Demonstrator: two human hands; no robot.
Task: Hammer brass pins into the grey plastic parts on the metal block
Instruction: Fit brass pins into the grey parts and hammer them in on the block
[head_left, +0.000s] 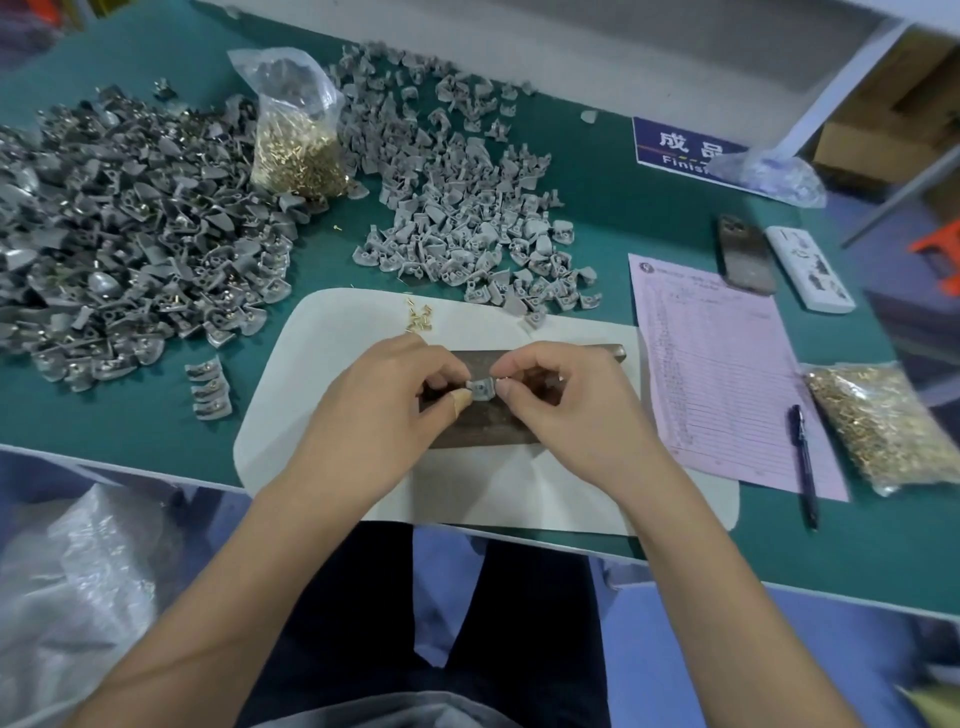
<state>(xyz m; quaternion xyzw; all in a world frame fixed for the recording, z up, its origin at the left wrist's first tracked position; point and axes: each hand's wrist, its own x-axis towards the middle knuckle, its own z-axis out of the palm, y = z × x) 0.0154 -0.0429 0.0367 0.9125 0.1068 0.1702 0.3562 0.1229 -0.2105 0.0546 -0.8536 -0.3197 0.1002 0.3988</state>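
Both hands, the left hand (387, 400) and right hand (566, 400), pinch one grey plastic part (482, 388) over the metal block (488, 423) (pin seating, I judge), so next comes the hammer, which is not visible.

There is 1 view, from a camera worn on the person's head, looking forward and steeply down over both forearms onto the green table (597, 218). It sits close above the work: the left hand (374, 400) and right hand (566, 405) meet near the centre of the frame, with the person's lap at the bottom edge. The wide-angle lens bends the table's near edge and takes in the far side of the table at the top.
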